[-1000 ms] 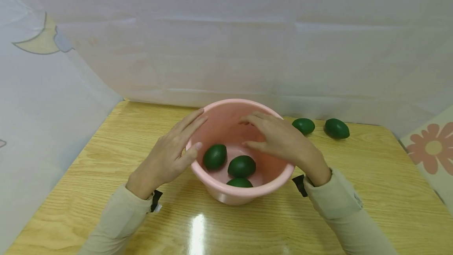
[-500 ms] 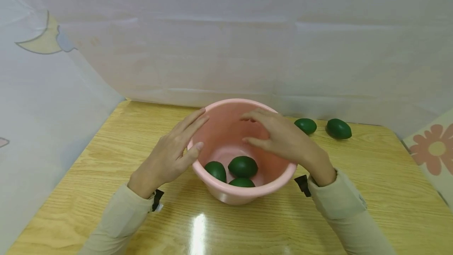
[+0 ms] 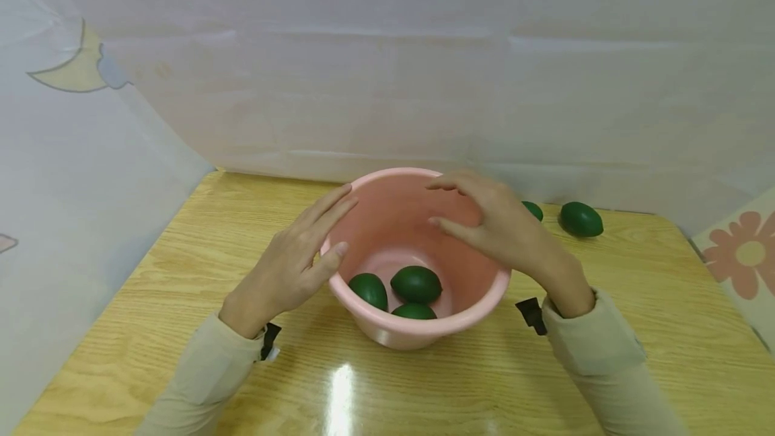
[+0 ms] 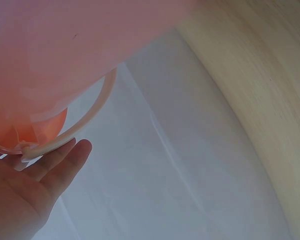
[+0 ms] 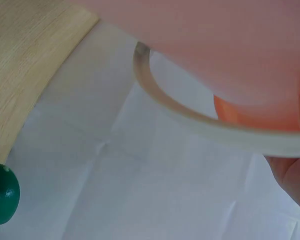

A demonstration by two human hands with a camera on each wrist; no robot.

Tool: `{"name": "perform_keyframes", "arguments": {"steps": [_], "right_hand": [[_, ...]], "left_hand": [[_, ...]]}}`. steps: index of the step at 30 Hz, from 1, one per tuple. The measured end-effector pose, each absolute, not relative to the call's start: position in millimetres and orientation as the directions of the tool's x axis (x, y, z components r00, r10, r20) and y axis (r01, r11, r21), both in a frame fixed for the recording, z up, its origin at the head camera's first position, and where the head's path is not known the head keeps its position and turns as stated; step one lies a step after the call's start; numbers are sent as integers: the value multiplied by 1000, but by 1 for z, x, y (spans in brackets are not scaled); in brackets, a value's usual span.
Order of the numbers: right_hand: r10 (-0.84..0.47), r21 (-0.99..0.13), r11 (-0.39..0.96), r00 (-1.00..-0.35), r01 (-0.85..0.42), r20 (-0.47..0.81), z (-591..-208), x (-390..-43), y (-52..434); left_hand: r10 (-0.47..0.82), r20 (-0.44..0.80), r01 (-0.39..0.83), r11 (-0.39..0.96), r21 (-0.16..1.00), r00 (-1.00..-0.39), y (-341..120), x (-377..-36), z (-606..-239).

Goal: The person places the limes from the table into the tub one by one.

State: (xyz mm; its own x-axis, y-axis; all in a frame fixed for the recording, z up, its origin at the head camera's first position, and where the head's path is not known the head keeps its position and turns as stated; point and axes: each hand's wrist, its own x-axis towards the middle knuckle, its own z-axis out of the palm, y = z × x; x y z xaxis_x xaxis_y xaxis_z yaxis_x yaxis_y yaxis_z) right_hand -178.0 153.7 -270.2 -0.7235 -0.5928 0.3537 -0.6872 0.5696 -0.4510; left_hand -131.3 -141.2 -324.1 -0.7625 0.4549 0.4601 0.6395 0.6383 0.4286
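Basin: a pink plastic basin (image 3: 387, 335) stands on the wooden table (image 3: 181, 268), near its middle, just in front of the person.
Contents: three dark green, egg-shaped fruits (image 3: 415, 284) lie loose in the bottom, gathered toward the near wall.
Left hand: the left hand (image 3: 284, 268) lies flat against the basin's left outer wall, fingers straight, thumb at the rim; it grips nothing.
Right hand: the right hand (image 3: 493, 224) sits over the far right rim, fingers loosely bent and relaxed; whether they touch the plastic I cannot tell, but they grasp nothing.
Rim: the wrist views show a thin rolled lip (image 5: 190, 117) running round the top edge.
Handling: I judge the basin light and somewhat flexible, thin-walled with a smooth, rather slippery surface. The loose fruits would likely roll and shift the weight if it tilted.
Where to hold: under the lip on two opposite sides, palms against the walls, keeping it level.
Elsewhere: two more green fruits lie on the table behind the right hand, one (image 3: 580, 219) fully in view, the other (image 3: 534, 210) partly hidden.
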Motion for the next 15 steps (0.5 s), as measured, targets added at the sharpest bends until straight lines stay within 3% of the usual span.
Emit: {"name": "perform_keyframes", "arguments": {"steps": [6, 15], "right_hand": [[-568, -433, 572, -718, -696, 403, -272, -181, 166], [-511, -495, 622, -794, -606, 330, -268, -179, 183]], "left_hand": [[455, 459, 638, 640, 428, -763, -142, -132, -324], [450, 454, 632, 642, 435, -769, -143, -131, -325]]}}
